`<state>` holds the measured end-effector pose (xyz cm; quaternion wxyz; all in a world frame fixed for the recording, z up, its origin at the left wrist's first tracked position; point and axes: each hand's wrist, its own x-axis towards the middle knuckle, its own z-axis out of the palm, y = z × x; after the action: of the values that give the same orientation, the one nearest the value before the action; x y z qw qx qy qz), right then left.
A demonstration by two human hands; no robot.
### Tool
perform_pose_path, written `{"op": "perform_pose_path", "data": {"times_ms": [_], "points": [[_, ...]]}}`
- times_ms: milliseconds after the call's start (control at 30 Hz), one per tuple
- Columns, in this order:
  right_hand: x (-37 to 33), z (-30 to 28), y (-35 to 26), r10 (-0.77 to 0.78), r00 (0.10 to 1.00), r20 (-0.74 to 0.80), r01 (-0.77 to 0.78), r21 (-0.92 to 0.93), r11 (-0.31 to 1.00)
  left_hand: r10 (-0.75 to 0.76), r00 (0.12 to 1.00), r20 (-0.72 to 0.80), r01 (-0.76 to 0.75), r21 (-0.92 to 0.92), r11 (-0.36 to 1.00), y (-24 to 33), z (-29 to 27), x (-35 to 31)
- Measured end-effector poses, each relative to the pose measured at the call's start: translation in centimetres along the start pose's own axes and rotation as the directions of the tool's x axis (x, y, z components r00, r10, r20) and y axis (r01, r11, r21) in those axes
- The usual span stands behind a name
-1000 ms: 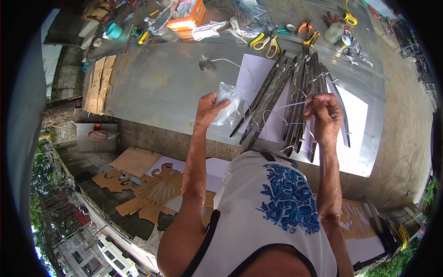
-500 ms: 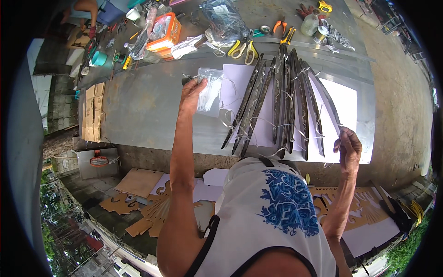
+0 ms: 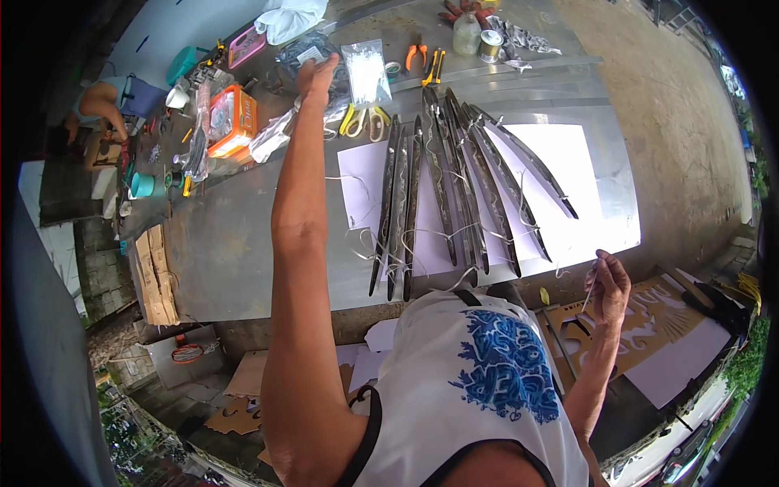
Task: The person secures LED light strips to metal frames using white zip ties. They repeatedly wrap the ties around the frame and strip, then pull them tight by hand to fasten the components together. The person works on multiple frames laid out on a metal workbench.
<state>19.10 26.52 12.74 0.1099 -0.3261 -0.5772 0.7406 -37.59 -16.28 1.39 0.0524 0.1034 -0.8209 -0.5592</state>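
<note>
My left hand (image 3: 318, 77) reaches to the far side of the metal table, its fingers spread. Right beside its fingertips lies a clear plastic bag (image 3: 367, 71) of thin white strips that look like cable ties. On the right, past the table's near edge, my right hand (image 3: 610, 286) pinches one thin pale cable tie (image 3: 589, 299), which hangs down from the fingers. Between the hands, several long dark curved strips (image 3: 414, 195) fan out over white sheets (image 3: 568, 162), with pale ties looped around them.
Yellow-handled scissors (image 3: 355, 122), orange pliers (image 3: 416, 55), a yellow cutter (image 3: 434, 68), a glass jar (image 3: 466, 35) and an orange container (image 3: 235, 122) line the far side. Folded cardboard (image 3: 154, 276) lies left. Cut-out brown boards (image 3: 649, 321) are below the table; another person (image 3: 101, 109) sits far left.
My left hand has moved away from me, and the bag has gone with it to beside the scissors. My right hand has drawn back from the rightmost dark strip with a cable tie.
</note>
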Motion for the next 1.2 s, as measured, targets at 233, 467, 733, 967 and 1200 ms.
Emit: {"op": "perform_pose_path", "data": {"times_ms": [233, 467, 733, 967, 1200], "points": [[-2.6, -1.2, 1.5, 0.079, 0.994, -0.075, -0.075, 0.059, 0.995, 0.22, 0.929, 0.298, -0.17, -0.186, 0.968, 3.1, -1.0, -10.1], [1.1, -2.2, 1.7, 0.166, 0.985, -0.055, -0.174, -0.213, 0.961, 0.1, 0.72, 0.686, 0.041, -0.185, 0.982, 8.9, 0.3, -32.8], [6.6, 3.4, 6.4, -0.112, 0.978, 0.176, 0.207, -0.885, 0.418, 0.019, 0.663, 0.748, 0.118, -0.129, 0.985, 4.9, 5.6, -43.7], [9.0, 6.3, 10.0, -0.046, 0.96, 0.277, 0.262, -0.822, 0.505, 0.294, 0.742, 0.602, -0.339, -0.041, 0.94, 3.0, 9.1, -44.2], [8.5, 8.2, 5.1, -0.023, 0.91, 0.413, 0.396, -0.853, 0.341, 0.289, 0.701, 0.651, -0.498, 0.158, 0.853, 3.1, 12.0, -44.6]]}}
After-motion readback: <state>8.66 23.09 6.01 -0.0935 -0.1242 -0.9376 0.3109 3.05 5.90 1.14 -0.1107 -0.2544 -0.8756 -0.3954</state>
